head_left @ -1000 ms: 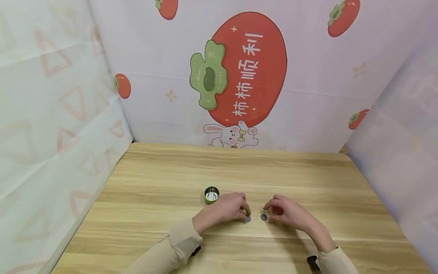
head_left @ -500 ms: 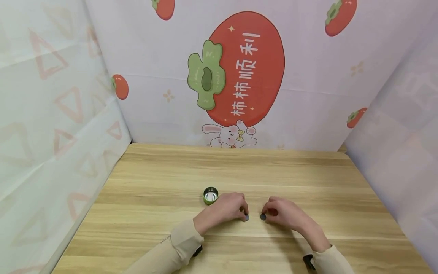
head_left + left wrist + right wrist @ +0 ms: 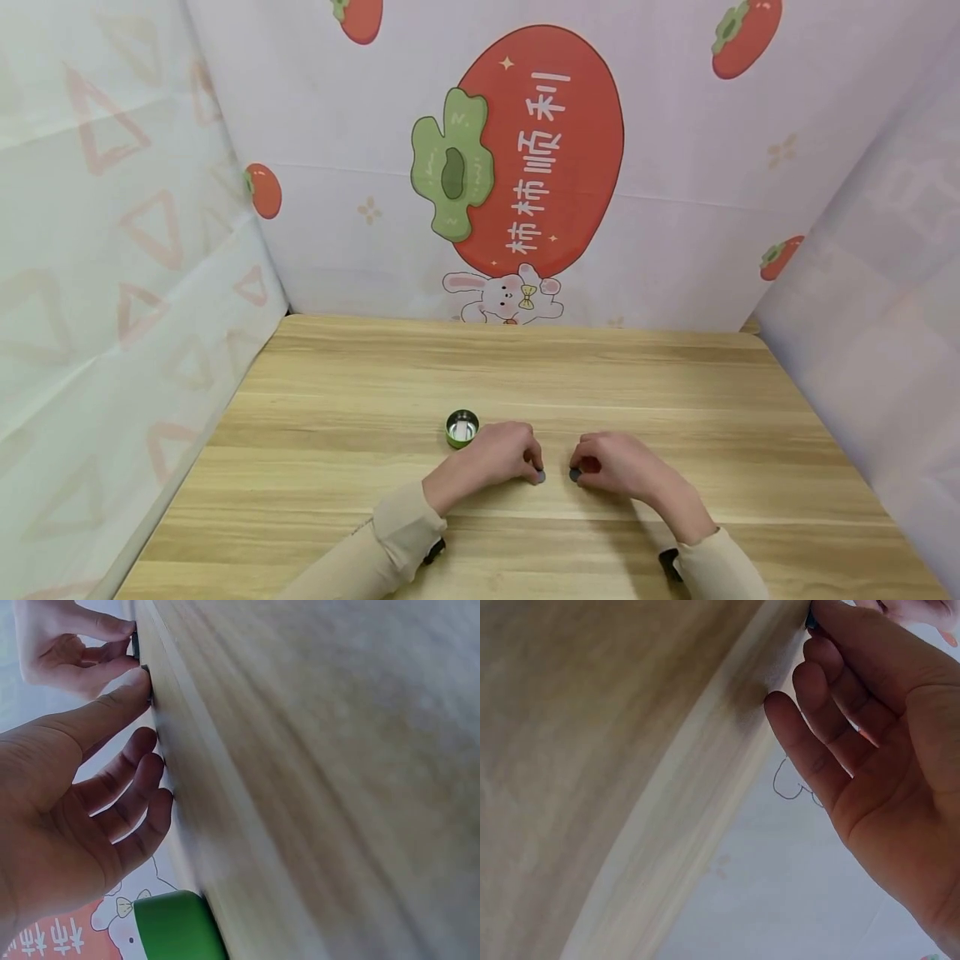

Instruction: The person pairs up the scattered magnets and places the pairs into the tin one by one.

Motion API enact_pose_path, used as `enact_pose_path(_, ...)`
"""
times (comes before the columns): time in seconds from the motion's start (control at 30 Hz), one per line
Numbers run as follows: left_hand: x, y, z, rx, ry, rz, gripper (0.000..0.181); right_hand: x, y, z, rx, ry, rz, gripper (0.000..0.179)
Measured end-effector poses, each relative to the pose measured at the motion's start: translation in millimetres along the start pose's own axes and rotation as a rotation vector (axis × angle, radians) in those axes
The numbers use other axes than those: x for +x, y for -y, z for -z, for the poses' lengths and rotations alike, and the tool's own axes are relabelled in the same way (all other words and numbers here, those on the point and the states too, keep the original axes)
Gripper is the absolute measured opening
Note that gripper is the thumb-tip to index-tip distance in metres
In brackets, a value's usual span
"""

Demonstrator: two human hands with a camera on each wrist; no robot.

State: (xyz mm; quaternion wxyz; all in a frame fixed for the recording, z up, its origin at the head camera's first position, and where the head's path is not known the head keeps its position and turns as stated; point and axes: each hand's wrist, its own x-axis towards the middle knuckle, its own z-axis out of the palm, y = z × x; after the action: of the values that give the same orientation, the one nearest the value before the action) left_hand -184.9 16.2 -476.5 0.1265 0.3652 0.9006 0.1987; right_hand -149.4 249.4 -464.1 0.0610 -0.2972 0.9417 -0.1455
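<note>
Thumb and forefinger of my left hand pinch a small light-grey round disc at the tabletop. A short way to its right, my right hand pinches a darker small disc between thumb and forefinger. In the left wrist view both discs are edge-on at the wood surface, mostly covered by fingertips. The other fingers of the left hand are loosely bent. A bit of the dark disc shows at the fingertips in the right wrist view. What kind of discs they are cannot be told.
A small round green tin, open at the top with something pale inside, stands just beyond the left wrist. The wooden table ends at a printed cloth wall behind, with cloth on both sides.
My right thumb and forefinger have come together on the dark disc, and that hand has moved slightly left. The left hand has stayed almost still at the light disc.
</note>
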Motion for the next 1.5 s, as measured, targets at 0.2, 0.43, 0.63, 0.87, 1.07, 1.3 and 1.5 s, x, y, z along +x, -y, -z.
enact_pose_path(0.2, 0.8, 1.6, -1.7, -0.003, -0.013, -0.005, 0.006, 2.6, 0.7, -0.9, -0.002, 0.017, 0.019, 0.009)
enact_pose_path(0.43, 0.7, 1.1, -0.6, -0.004, -0.018, -0.01, 0.006, 6.3, 6.6, -1.9, 0.043, -0.005, 0.053, 0.01)
enact_pose_path(0.63, 0.7, 1.5, -1.1, 0.0, -0.027, -0.008, 0.007, 12.4, 12.0, -4.9, 0.05, -0.02, 0.09, 0.01)
enact_pose_path(0.87, -0.1, 0.5, -1.2, 0.0, -0.033, 0.002, 0.008, 16.2, 14.1, -8.7, 0.05, -0.014, 0.058, 0.009)
enact_pose_path(1.07, -0.4, -0.7, -1.6, -0.026, -0.028, 0.018, 0.012, 17.1, 14.5, -11.9, 0.063, -0.007, 0.028, 0.007)
enact_pose_path(1.3, 0.8, 0.2, -2.6, -0.012, -0.039, 0.022, 0.014, 18.2, 18.5, -12.3, 0.085, -0.022, 0.025, 0.007)
enact_pose_path(1.5, 2.2, 1.1, -2.7, -0.017, -0.036, 0.018, 0.014, 18.6, 19.6, -11.5, 0.088, -0.026, 0.027, 0.007)
